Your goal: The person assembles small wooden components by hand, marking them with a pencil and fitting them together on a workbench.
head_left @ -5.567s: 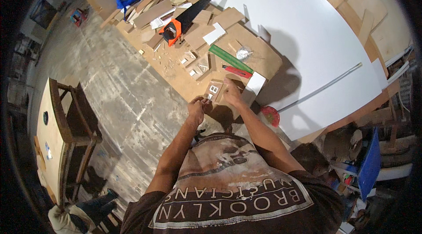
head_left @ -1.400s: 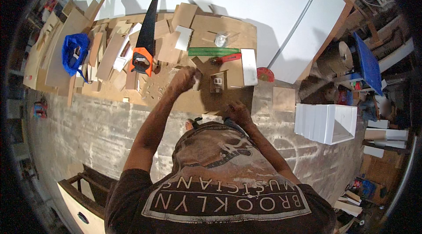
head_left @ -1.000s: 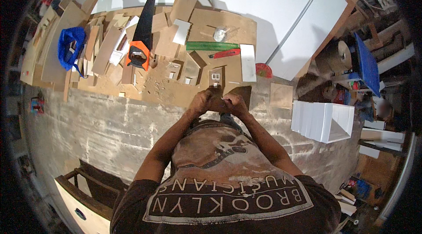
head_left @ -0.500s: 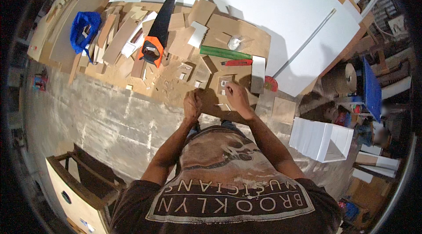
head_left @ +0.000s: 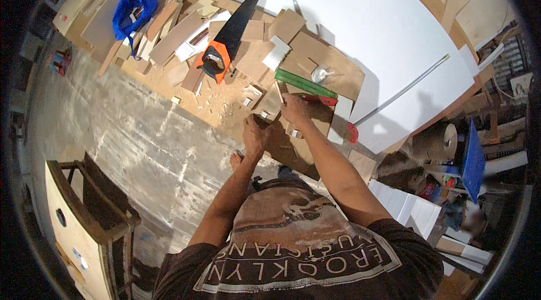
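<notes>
My left hand (head_left: 255,135) is curled at the front edge of the board (head_left: 203,114), beside a small white piece (head_left: 264,114); whatever its fingers hold is hidden. Farther forward, my right hand (head_left: 296,112) grips a thin pale stick (head_left: 279,91), just short of a green strip (head_left: 301,82). A red tool (head_left: 326,100), probably a utility knife, lies partly behind that hand. Another small white piece (head_left: 295,133) sits below it in shadow. Wood shavings and small blocks lie left of my hands, and a handsaw with an orange handle (head_left: 218,52) rests beyond them on offcuts.
Blue bag (head_left: 133,12) among stacked offcuts at back left; large white panel (head_left: 394,41) with long metal bar (head_left: 403,89) and red disc (head_left: 352,131) at right. Wooden cabinet (head_left: 70,227) on concrete floor lower left; white box (head_left: 406,210) and blue panel (head_left: 472,162) at right.
The view has swung, shifting and tilting the bench. Since half a second ago my right hand has moved forward toward the green strip and now holds a stick; my left hand remains by the front edge.
</notes>
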A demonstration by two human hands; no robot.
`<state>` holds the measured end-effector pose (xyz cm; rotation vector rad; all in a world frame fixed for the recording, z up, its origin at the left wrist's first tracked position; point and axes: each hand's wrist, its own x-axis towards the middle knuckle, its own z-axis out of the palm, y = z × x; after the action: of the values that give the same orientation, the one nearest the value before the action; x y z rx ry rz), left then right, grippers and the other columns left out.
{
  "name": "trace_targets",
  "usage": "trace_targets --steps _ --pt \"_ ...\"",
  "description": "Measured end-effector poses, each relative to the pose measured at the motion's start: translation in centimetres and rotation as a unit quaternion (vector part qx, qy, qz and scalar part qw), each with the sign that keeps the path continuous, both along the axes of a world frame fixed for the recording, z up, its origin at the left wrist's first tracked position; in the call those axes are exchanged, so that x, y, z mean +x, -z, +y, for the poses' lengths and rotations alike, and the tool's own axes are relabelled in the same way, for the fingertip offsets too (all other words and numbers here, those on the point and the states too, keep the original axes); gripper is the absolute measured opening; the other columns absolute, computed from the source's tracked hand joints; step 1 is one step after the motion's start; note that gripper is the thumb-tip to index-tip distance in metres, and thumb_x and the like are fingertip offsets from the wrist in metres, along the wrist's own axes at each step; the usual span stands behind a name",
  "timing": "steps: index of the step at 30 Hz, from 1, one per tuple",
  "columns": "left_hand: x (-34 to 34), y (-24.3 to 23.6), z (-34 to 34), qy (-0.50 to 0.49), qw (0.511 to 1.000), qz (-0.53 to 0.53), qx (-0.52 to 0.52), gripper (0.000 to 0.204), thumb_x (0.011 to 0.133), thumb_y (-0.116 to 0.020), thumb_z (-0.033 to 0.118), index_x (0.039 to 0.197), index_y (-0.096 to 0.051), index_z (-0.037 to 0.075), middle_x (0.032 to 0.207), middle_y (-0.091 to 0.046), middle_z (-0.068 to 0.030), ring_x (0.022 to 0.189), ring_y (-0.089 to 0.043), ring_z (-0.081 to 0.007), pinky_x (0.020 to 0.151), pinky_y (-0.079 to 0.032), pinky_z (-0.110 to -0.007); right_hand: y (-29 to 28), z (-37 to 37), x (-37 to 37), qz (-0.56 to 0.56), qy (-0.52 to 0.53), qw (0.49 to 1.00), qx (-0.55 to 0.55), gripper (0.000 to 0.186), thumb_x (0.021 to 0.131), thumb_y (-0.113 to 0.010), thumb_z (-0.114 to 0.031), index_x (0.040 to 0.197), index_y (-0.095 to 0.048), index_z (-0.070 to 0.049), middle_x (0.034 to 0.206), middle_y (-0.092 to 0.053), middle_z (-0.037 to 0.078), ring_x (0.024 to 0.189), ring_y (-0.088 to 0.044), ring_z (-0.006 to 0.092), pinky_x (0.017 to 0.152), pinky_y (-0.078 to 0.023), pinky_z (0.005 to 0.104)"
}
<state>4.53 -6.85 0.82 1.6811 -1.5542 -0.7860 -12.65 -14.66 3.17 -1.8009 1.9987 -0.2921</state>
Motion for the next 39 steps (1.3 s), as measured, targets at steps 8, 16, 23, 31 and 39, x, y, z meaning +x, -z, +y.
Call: trace_targets --steps 8,16,23,31,39 --pt "-0.2 -1.0 0.1 -0.017 0.999 0.0 0.028 0.07 0.071 -0.085 0.018 0.125 -0.044 -0.001 0.117 -0.054 -0.0245 0.103 -0.06 -0.0453 0.084 -0.052 -0.049 -0.8 -0.3 0.3 -0.028 0.001 0.999 0.036 0.027 0.088 -0.06 -0.025 0.109 -0.067 -0.011 0.107 -0.069 0.019 0.104 -0.064 0.0409 0.087 -0.049 0.0556" --pt "0.2 -0.5 -0.3 -0.016 0.995 0.091 0.038 0.068 0.071 -0.086 0.018 0.122 -0.045 0.0 0.107 -0.059 -0.0239 0.097 -0.063 -0.0401 0.082 -0.052 -0.045 -0.4 -0.5 1.0 0.019 -0.002 0.998 0.053 0.026 0.086 -0.062 -0.023 0.106 -0.067 -0.009 0.105 -0.07 0.019 0.104 -0.066 0.0393 0.087 -0.049 0.0557" --pt "1.2 0.5 -0.1 -0.038 0.901 0.397 0.169 0.039 0.09 -0.072 0.016 0.117 -0.048 0.001 0.104 -0.065 -0.0174 0.098 -0.067 -0.0249 0.079 -0.056 -0.038 -1.8 0.1 0.4 -0.024 -0.007 0.998 0.065 0.032 0.085 -0.062 -0.025 0.112 -0.068 -0.01 0.105 -0.071 0.018 0.102 -0.067 0.0372 0.089 -0.05 0.0508" --pt "2.6 -3.8 -1.5 0.024 0.712 0.629 0.31 0.03 0.097 -0.061 0.012 0.126 -0.061 0.004 0.112 -0.067 -0.0062 0.1 -0.066 -0.0178 0.082 -0.057 -0.036 -5.3 1.9 0.7 -0.132 -0.097 0.978 -0.128 0.026 0.086 -0.062 -0.014 0.108 -0.068 -0.002 0.096 -0.07 0.022 0.091 -0.067 0.0396 0.083 -0.052 0.047" --pt "2.1 -9.0 -2.7 0.146 0.744 0.598 0.261 0.029 0.098 -0.057 0.005 0.127 -0.06 0.002 0.117 -0.068 -0.0067 0.105 -0.065 -0.0172 0.093 -0.051 -0.033 -11.4 4.8 -0.8 -0.296 -0.06 0.948 -0.103 0.026 0.094 -0.062 -0.015 0.11 -0.068 0.004 0.1 -0.07 0.025 0.081 -0.071 0.0319 0.07 -0.055 0.0399"
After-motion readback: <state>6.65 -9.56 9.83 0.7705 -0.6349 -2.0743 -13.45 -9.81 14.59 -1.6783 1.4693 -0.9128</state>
